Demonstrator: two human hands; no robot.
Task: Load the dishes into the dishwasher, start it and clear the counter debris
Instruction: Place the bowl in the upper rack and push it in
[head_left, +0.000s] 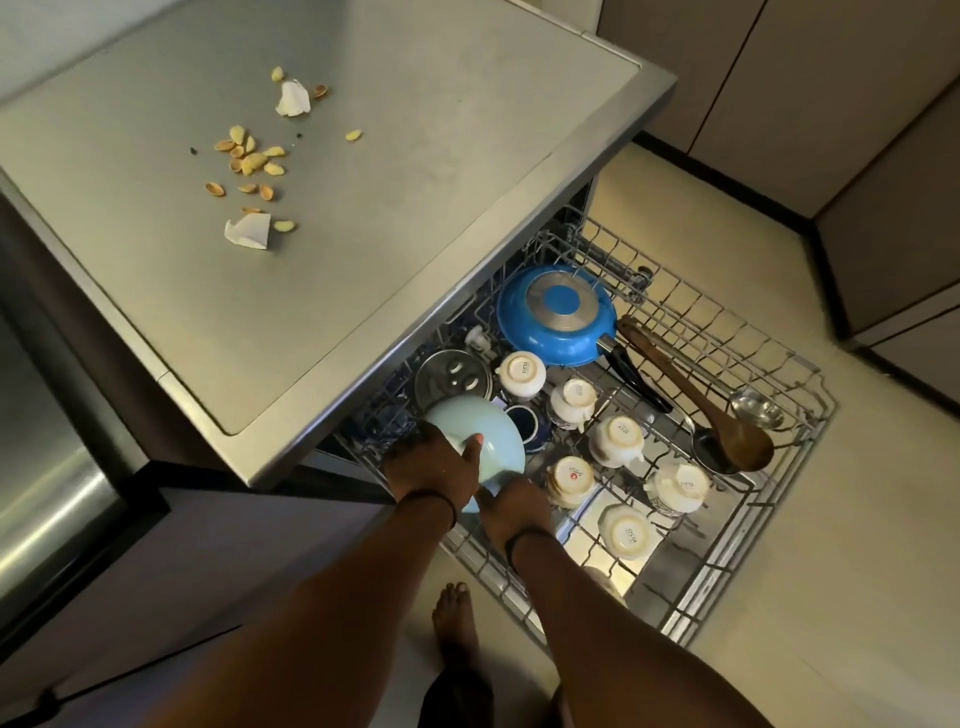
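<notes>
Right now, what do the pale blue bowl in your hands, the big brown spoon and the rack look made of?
Pale blue bowl: glazed ceramic or melamine, smooth with a soft sheen; hard to tell which. Big brown spoon: wood, matte brown, seemingly one piece. Rack: coated metal wire, thin grey grid.

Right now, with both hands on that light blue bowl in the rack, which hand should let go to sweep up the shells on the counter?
Probably the left hand. It's on the side of the light blue bowl nearer the counter, where the shells lie up to the left. The right hand sits lower, toward the open rack.
</notes>
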